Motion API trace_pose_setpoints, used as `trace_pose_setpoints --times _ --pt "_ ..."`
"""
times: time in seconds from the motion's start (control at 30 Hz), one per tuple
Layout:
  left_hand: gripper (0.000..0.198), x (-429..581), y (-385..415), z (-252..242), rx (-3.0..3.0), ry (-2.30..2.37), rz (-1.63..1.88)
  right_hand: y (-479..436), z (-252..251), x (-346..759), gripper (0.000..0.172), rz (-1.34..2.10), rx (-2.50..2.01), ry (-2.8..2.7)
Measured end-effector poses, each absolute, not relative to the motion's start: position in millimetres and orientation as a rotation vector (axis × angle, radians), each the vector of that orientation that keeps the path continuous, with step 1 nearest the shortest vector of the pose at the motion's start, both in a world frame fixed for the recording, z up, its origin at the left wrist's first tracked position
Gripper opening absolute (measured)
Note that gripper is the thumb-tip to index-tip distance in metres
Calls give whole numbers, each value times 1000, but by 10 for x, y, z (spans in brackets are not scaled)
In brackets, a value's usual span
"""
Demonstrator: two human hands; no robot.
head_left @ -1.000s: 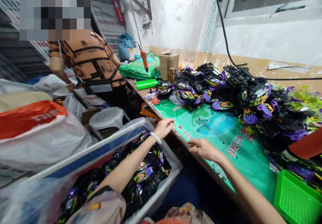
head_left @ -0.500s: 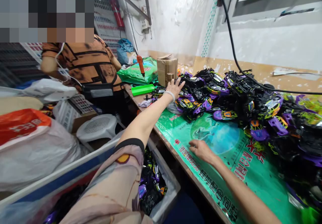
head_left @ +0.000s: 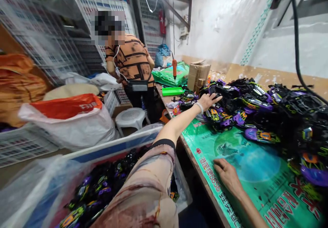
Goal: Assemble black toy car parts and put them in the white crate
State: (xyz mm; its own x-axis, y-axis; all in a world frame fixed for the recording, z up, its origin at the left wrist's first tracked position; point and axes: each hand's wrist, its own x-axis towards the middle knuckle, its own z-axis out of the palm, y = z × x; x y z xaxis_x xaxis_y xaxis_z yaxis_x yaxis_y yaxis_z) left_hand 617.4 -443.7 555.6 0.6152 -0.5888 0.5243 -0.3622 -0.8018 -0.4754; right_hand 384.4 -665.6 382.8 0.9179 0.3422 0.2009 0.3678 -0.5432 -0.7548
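I have the left hand (head_left: 206,102) with its fingers partly spread at the heap of black-and-purple toy cars (head_left: 256,102), which extends to the far side of the right hand (head_left: 228,175), loosely curled upon the green printed sheet (head_left: 247,163), but I cannot tell if either holds something.

Grip of left hand (head_left: 207,102) unclear against toy-car pile (head_left: 268,110), cut off at right.
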Motion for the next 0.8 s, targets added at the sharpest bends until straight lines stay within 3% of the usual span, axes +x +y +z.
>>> trace_pose_setpoints --times 0.13,0.27,0.5,0.63,0.8 --pt "72 5812 -4374 5534 -2505 832 -1060 -6694 3829 3822 35 23 -2118 -399" --pt "66 5406 -4446 5403 -2504 1016 -1025 -6670 3961 3728 54 29 -1972 -147" --pt "55 4695 -4707 4656 -2479 1409 -1084 -6654 4448 3418 78 12 -1360 246" --pt "43 4289 -4866 4210 -2425 1568 -1252 -6681 4500 3284 60 -3 -1093 359" --pt "42 3987 -5030 3997 -2494 1707 -1182 -6726 4265 3256 30 -75 -950 518"
